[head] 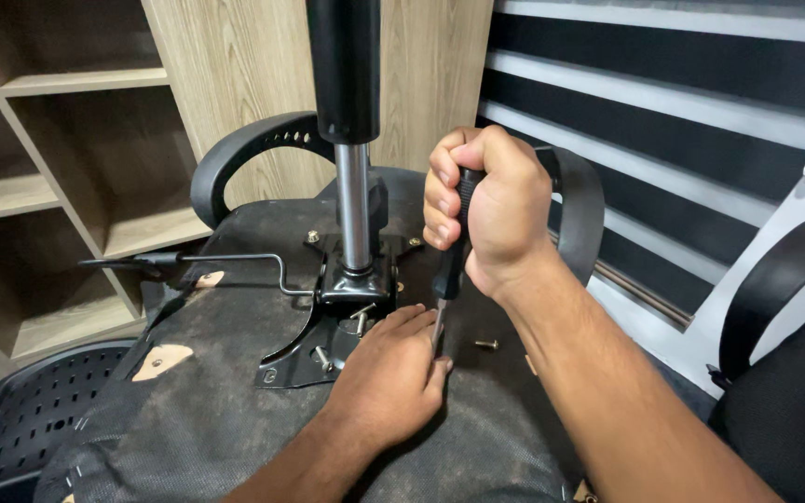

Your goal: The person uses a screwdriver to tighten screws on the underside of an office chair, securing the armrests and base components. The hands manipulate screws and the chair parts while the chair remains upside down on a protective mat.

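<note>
I see right hand (488, 207) gripping black screwdriver (447, 270) tight, tip pointing down. Left hand (391, 373) lies flat on upturned chair seat (188, 410), fingers steadying tip. Loose screw (486, 345) just right of tip. Metal plate (328, 326) just past left hand.

Two hands are in view: the left hand (388, 377) and the right hand (486, 205). There is one screwdriver (446, 279), one upturned chair seat (235, 410), one black metal mounting plate (328, 326), one gas-lift column (351, 140) and one bent lever rod (225, 261). Two curved armrests (244, 154) show on that chair. One loose screw (486, 345) lies on the seat; perhaps five more sit in or on the plate, though glare blurs them. One second chair (784, 373) stands at the right.
</note>
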